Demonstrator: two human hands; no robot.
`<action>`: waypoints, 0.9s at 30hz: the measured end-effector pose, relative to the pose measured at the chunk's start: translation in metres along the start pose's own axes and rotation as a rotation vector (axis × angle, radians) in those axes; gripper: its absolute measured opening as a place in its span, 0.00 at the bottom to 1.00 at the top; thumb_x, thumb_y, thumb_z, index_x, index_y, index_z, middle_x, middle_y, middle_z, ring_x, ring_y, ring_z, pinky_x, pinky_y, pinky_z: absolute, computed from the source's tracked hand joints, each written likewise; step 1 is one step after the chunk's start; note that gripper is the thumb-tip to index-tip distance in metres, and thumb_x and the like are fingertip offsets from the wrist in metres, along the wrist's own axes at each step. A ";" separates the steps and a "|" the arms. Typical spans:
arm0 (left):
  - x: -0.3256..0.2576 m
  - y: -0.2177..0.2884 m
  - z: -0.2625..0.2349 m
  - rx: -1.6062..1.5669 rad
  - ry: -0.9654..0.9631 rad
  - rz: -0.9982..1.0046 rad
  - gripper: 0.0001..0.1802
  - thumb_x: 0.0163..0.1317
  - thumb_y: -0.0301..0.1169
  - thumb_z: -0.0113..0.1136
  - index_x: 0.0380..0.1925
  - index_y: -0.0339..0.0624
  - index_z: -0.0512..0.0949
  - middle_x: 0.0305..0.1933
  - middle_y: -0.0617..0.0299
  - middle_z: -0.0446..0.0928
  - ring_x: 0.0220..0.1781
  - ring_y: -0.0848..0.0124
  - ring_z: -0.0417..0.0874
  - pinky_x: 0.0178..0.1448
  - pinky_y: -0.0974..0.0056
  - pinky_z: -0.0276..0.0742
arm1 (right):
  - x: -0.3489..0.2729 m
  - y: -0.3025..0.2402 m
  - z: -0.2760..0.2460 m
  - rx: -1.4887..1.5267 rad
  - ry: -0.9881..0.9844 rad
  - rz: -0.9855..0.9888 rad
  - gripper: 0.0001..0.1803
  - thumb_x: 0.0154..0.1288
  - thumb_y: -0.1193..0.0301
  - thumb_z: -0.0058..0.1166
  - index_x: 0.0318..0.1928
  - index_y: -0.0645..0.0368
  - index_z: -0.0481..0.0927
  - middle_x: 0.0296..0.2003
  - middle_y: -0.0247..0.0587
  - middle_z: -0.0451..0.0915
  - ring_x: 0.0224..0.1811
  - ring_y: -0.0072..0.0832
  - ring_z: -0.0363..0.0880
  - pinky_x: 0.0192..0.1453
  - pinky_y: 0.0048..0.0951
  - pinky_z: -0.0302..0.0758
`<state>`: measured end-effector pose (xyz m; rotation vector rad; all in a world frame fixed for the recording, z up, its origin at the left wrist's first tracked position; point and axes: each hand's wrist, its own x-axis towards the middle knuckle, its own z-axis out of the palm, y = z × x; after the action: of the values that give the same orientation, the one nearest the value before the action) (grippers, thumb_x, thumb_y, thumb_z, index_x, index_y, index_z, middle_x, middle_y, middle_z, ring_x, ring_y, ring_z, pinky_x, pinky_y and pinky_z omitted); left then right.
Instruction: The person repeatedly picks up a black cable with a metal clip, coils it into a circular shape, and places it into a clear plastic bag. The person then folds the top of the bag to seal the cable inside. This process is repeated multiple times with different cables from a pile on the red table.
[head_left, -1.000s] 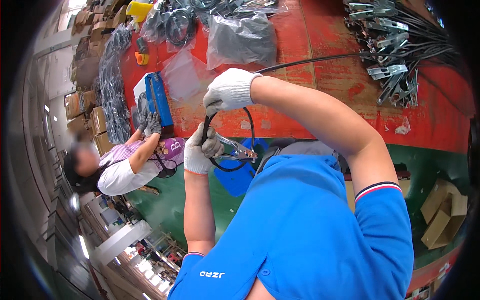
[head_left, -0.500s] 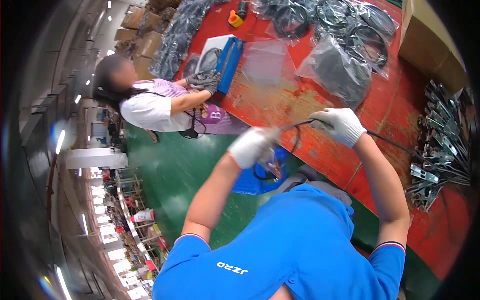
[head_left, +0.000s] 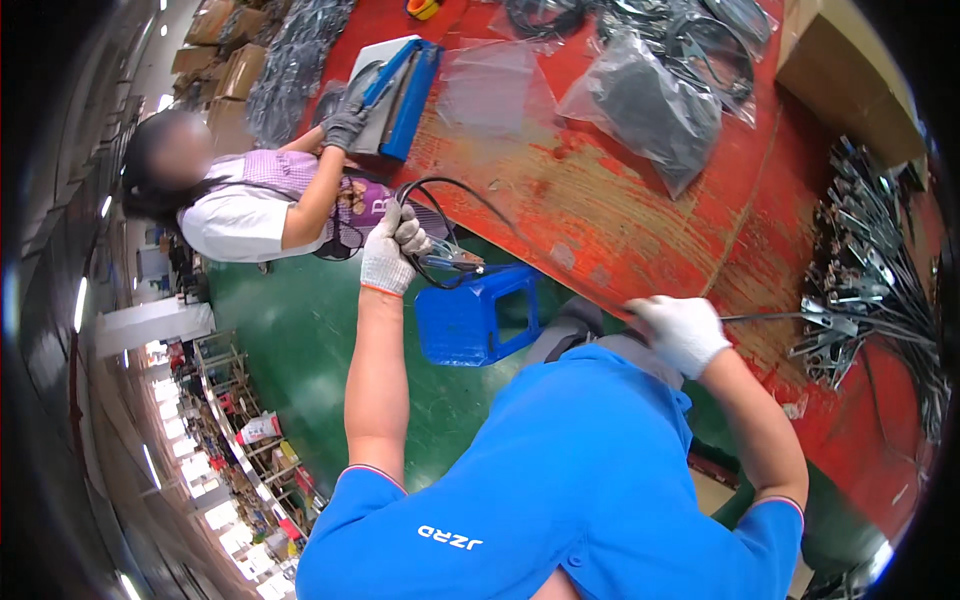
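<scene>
Head view: your left hand grips the coiled cable with its clamp; your right hand, at 3 o'clock, pinches the cable's run. Coiling step; next, feed another loop leftward.

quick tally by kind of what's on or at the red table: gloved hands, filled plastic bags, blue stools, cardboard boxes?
Gloved hands: 3, the person's left hand, right hand, a co-worker's glove
Filled plastic bags: 1 clear to see
Blue stool: 1
Cardboard box: 1
Total: 6
</scene>
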<state>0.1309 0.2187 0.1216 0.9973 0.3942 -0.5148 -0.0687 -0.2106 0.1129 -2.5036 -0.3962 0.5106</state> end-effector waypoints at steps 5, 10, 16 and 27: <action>0.004 -0.031 0.031 0.108 -0.017 -0.009 0.22 0.80 0.52 0.50 0.33 0.49 0.76 0.20 0.75 0.53 0.21 0.77 0.53 0.31 0.66 0.55 | 0.035 -0.033 0.003 0.166 -0.002 -0.068 0.15 0.72 0.56 0.54 0.45 0.52 0.86 0.34 0.46 0.86 0.37 0.48 0.87 0.39 0.50 0.82; 0.003 -0.070 0.078 0.252 0.057 -0.023 0.22 0.79 0.53 0.53 0.32 0.50 0.71 0.21 0.73 0.58 0.23 0.74 0.59 0.33 0.64 0.61 | 0.032 -0.031 0.003 0.266 0.008 -0.140 0.14 0.71 0.57 0.55 0.45 0.51 0.87 0.34 0.46 0.86 0.38 0.48 0.87 0.43 0.51 0.81; -0.013 -0.119 0.127 0.468 -0.052 -0.129 0.16 0.81 0.47 0.53 0.38 0.48 0.74 0.27 0.66 0.77 0.28 0.71 0.79 0.36 0.63 0.77 | 0.035 -0.040 -0.009 0.262 -0.001 -0.185 0.15 0.70 0.57 0.58 0.48 0.51 0.88 0.35 0.46 0.87 0.37 0.48 0.87 0.43 0.49 0.82; -0.037 -0.126 0.159 0.898 -0.387 -0.435 0.31 0.73 0.62 0.57 0.38 0.43 0.79 0.18 0.76 0.62 0.16 0.84 0.60 0.22 0.72 0.54 | 0.058 0.070 -0.007 0.154 0.301 -0.091 0.16 0.75 0.50 0.54 0.45 0.49 0.81 0.31 0.47 0.85 0.34 0.50 0.86 0.37 0.51 0.81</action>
<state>0.0411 0.0340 0.1327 1.6363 0.0021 -1.3239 -0.0027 -0.2483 0.0629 -2.3522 -0.3378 0.1189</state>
